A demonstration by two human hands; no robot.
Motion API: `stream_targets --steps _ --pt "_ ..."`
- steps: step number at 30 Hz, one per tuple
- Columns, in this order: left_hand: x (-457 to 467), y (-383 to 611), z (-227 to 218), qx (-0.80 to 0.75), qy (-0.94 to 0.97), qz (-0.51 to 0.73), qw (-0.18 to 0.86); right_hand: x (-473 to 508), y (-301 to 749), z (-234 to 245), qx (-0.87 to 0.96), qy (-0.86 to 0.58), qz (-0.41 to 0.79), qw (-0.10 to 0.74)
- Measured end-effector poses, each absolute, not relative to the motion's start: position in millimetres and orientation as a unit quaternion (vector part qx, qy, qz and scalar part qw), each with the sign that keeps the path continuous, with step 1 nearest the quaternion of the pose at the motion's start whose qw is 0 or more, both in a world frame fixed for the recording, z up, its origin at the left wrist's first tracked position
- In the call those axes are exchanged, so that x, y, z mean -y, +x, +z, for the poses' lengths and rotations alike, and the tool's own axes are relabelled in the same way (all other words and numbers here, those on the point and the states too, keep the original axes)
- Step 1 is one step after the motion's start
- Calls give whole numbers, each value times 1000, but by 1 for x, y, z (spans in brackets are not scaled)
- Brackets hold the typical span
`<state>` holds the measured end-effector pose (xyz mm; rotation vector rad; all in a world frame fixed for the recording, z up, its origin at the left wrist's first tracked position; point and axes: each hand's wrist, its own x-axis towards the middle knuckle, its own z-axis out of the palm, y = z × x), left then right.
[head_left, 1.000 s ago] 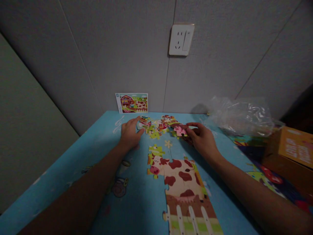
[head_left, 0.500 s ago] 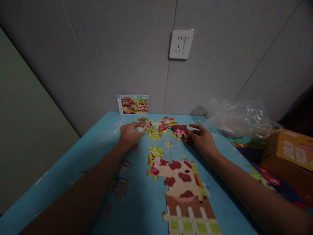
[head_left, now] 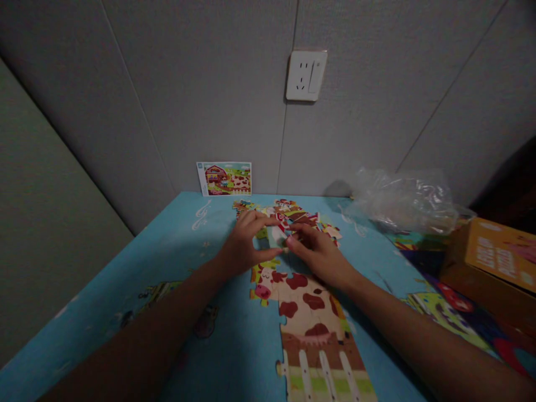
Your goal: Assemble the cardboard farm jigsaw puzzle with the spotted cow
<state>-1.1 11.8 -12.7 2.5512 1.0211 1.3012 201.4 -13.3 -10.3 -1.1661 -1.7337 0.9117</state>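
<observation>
Pinching a pale puzzle piece just below frame centre, the left hand faces the right hand, whose hold I cannot tell; uneven pressure from both could bend the piece.

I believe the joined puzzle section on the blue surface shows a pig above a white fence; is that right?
Not quite: in the head view, the joined puzzle section on the blue surface shows a cow, not a pig, above a white fence.
</observation>
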Motion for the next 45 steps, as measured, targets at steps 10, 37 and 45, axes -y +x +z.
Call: stream_targets --steps 10,37,45 --pt "-41 -28 -26 -580 742 334 21 -13 232 -11 588 -606 309 438" --pt "-47 -37 -29 -616 753 231 32 -26 253 -15 621 -723 121 278" --pt "-44 -35 -33 -615 758 215 31 -21 247 -9 620 -740 81 246"
